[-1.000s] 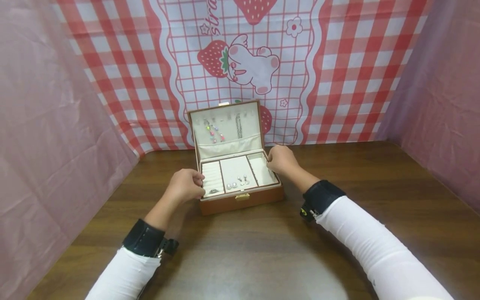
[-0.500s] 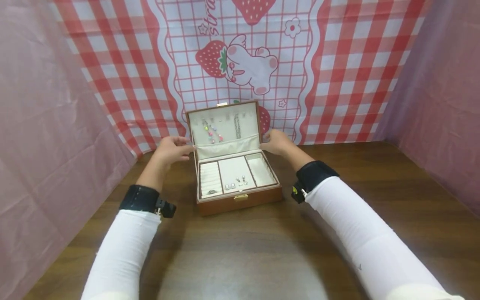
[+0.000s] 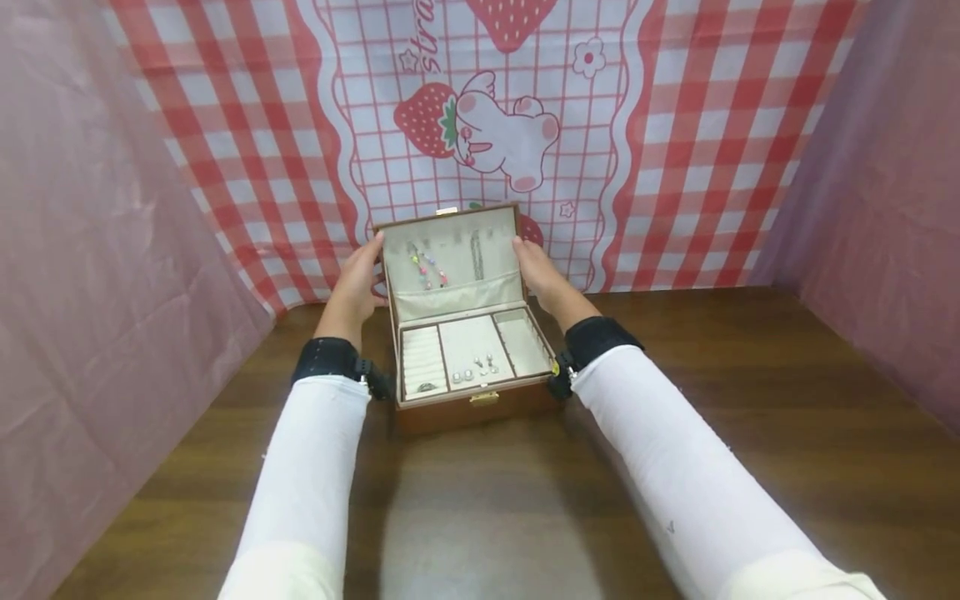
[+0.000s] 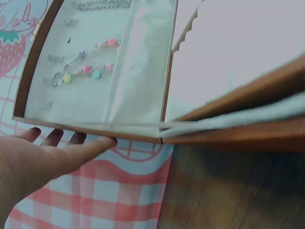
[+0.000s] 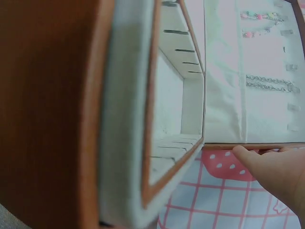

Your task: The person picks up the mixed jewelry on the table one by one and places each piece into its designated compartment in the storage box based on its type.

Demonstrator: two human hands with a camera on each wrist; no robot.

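Observation:
A brown jewelry box [image 3: 442, 417] stands on the table with its lid [image 3: 450, 237] raised. Inside the lid hang a colourful beaded chain [image 4: 86, 69] and a silver chain [image 5: 269, 82]. My left hand [image 3: 352, 290] touches the lid's left side edge, fingers stretched along it. On the opposite edge rests my right hand [image 3: 543, 277], its thumb straight against the rim and its other fingers partly hidden behind. In the tray, several earrings [image 3: 483, 365] lie on the middle pad, and a ring [image 3: 426, 387] sits in the ring rolls [image 3: 422, 354] at the left.
A red and white strawberry cloth [image 3: 690, 150] hangs right behind the box. Pink drapes [image 3: 127, 275] flank both sides. Brown wood table [image 3: 480, 517] surrounds the box, and its gold clasp [image 3: 483, 399] faces me.
Both hands have moved up from the box's sides to the lid's side edges, the left one also coming in to touch it. Lid and box have stayed in place.

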